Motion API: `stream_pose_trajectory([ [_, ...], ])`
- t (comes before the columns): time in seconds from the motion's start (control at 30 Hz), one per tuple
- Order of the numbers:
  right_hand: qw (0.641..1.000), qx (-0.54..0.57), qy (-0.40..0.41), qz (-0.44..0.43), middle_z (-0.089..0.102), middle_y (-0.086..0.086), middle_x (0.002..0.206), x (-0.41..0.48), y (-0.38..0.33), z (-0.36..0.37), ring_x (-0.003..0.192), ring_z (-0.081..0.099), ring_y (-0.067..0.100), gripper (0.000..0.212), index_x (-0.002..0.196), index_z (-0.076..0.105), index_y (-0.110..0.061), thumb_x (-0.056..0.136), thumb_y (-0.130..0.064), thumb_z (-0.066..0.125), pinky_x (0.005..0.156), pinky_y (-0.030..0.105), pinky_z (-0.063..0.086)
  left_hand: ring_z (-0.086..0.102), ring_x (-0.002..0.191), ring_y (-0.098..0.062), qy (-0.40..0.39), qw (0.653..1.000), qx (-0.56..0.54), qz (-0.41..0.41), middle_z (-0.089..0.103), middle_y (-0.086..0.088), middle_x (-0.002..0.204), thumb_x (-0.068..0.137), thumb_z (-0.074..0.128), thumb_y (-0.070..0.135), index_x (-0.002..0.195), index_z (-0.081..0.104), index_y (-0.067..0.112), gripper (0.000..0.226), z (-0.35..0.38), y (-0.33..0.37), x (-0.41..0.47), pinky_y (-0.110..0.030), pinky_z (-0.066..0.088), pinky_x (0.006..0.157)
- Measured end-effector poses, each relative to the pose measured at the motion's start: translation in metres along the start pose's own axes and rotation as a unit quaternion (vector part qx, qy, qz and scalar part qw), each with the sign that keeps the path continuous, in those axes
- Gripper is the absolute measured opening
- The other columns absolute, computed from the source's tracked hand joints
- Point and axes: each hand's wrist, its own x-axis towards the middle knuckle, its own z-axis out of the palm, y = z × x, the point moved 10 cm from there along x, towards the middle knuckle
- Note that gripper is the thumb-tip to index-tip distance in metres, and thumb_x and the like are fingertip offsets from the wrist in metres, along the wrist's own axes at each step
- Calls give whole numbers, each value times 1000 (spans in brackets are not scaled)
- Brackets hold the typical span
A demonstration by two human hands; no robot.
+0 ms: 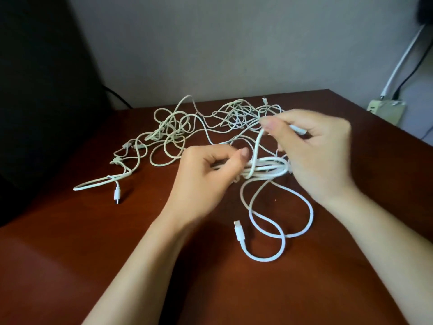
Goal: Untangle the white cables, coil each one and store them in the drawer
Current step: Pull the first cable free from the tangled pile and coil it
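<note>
- The left hand (210, 174) is closed round a bundle of loops (269, 167) of one white cable (281, 233), fingers curled under and thumb laid across the top.
- The right hand (316, 148) is raised a little above and behind the bundle, pinching a strand of the same cable between thumb and forefinger; its other fingers are curled in, and a pale, blurred cable end pokes out between them.
- From that pinch the strand drops straight down and wraps across the bundle.
- The rest of this cable lies in slack loops on the reddish-brown counter (93, 242), just in front of the hands, ending in a white plug (239, 232).
- Behind both hands, toward the far edge of the counter, lies the tangle of white cables (199, 123), many thin strands crossing one another.
- One long loop trails out of the tangle to the left, with a second plug (117, 194) lying beside it.
- A power strip (386, 109) sits past the far right corner, against the grey wall (210, 43).
- A large dark shape (35, 90) fills the left side; I cannot tell what it is.
</note>
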Motion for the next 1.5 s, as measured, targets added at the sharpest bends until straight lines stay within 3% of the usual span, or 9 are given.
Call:
stream_pose_trajectory([
  [0.1,978,136,-17,159,47,-15,40,0,24,6,40,39,0,16,63,68,-24,78,-28,69,47,11,31,26,51,-9,-12,996,-90,-6,30,-17,50,93,50,21,56,45,-14,51,9,7,1,-19,21,47],
  [0.2,946,204,-39,249,52,-11,43,-7,40,20,41,43,2,19,58,69,-17,74,-27,69,46,14,34,25,43,-4,-6,983,-179,-41,31,3,46,90,49,24,53,40,-1,46,15,6,0,-13,22,42],
  [0.3,941,206,-56,261,49,-11,44,-14,45,32,44,40,1,24,53,69,-21,76,-16,72,45,14,32,24,39,-1,8,967,-243,-74,34,14,45,85,54,29,53,51,19,33,15,2,-1,-12,20,39],
  [0.47,957,102,-67,262,42,-7,39,-23,55,34,40,33,4,29,58,71,-23,87,-22,67,46,18,28,19,39,-3,71,935,-324,-126,29,6,48,85,61,22,62,48,13,28,1,-17,0,-12,20,36],
  [0.6,983,15,-93,161,53,-18,46,-24,35,37,41,48,1,24,65,71,-27,88,-21,67,50,8,31,18,39,-3,131,919,-333,-166,28,7,47,96,49,11,67,39,12,30,-12,-36,0,-14,18,35],
  [0.7,989,-18,-113,96,50,-24,46,-28,19,43,45,51,-2,14,75,74,-18,88,-19,67,52,5,31,17,38,-3,133,918,-334,-166,26,8,47,88,58,27,71,41,11,29,-15,-39,-1,-14,17,35],
  [1.1,982,-112,-125,-83,63,2,60,-36,-4,55,55,50,14,24,80,74,-9,87,-27,59,54,22,41,17,39,-6,186,913,-288,-220,24,3,50,93,43,7,66,42,14,28,-22,-56,-7,-16,17,35],
  [1.33,963,-174,-102,-179,56,5,51,-35,-14,47,45,51,23,32,67,68,-6,90,-26,59,50,28,38,19,39,-5,98,935,-232,-249,27,4,51,100,42,17,60,36,14,41,-5,-62,-6,-16,17,38],
  [1.5,957,-174,-93,-211,59,2,55,-35,-24,45,50,49,14,31,68,68,-4,86,-29,66,54,20,38,35,56,-18,79,976,-89,-184,41,-13,63,97,49,30,73,46,-9,45,-13,-55,-1,-32,26,55],
])
